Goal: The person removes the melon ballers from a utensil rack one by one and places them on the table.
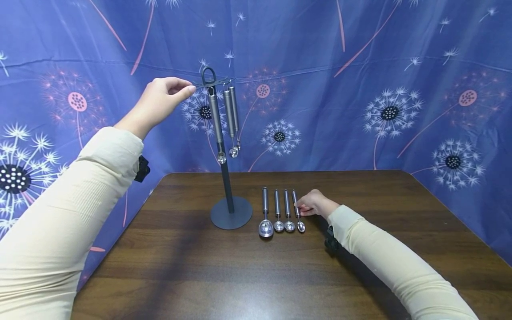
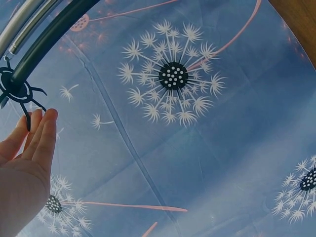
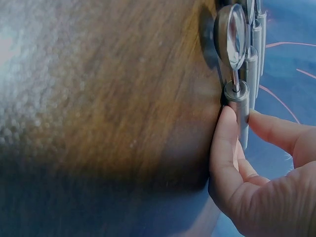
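Currently, the right grip (image 1: 314, 203) pinches a silvery metal spoon (image 1: 301, 226) by its handle (image 3: 240, 100), just right of three silvery metal utensils (image 1: 278, 226) on the brown wooden bench (image 1: 300, 275); the left grip (image 1: 160, 98) holds a dark, round-based stand (image 1: 228, 186) by a top hook (image 2: 26, 116).

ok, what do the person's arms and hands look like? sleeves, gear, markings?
Left sleeve and right sleeve are long, cream, cuffed at the wrist; the left shows a finely ribbed patch. Small black devices sit at the wrists: left unit, right unit. Left hand and right hand are ungloved. No cables or markings visible.
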The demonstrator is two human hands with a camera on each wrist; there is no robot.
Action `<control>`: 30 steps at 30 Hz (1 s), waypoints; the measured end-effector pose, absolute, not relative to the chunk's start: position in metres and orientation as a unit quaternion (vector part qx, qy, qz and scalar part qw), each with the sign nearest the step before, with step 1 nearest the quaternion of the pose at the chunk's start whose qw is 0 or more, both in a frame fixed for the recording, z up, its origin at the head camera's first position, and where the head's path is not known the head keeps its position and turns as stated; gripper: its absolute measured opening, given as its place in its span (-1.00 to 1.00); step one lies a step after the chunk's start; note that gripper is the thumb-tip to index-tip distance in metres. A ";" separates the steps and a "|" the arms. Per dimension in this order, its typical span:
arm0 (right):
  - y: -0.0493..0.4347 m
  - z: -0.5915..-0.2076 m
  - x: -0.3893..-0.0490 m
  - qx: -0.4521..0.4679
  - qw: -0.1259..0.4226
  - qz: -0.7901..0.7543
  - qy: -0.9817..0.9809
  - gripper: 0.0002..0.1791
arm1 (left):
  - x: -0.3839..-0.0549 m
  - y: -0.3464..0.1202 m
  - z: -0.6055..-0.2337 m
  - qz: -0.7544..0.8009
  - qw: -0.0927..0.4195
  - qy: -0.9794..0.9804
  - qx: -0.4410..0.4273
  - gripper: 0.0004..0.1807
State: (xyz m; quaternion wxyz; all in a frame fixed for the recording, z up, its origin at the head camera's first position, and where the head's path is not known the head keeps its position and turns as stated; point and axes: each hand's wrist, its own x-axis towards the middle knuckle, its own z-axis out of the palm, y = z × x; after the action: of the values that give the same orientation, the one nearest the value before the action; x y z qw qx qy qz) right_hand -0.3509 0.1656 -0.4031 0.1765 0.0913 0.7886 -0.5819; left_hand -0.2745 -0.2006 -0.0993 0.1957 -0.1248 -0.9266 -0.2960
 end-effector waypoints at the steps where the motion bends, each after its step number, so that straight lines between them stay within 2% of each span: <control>1: 0.165 -0.403 -0.351 0.091 0.178 -0.581 0.789 -0.75 | -0.274 -0.200 -0.099 -0.295 0.197 -0.926 -0.125 -0.39; 15: 0.163 -0.400 -0.347 0.105 0.170 -0.570 0.797 -0.78 | -0.272 -0.199 -0.098 -0.302 0.191 -0.926 -0.123 -0.38; 30: 0.164 -0.398 -0.346 0.106 0.174 -0.574 0.793 -0.68 | -0.271 -0.199 -0.100 -0.301 0.196 -0.925 -0.124 -0.39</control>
State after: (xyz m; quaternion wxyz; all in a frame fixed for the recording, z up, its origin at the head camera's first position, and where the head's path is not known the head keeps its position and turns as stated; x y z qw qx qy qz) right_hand -0.3459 0.1640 -0.3983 0.1741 0.1065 0.7932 -0.5737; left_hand -0.2714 -0.1992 -0.0995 0.1963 -0.1244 -0.9248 -0.3011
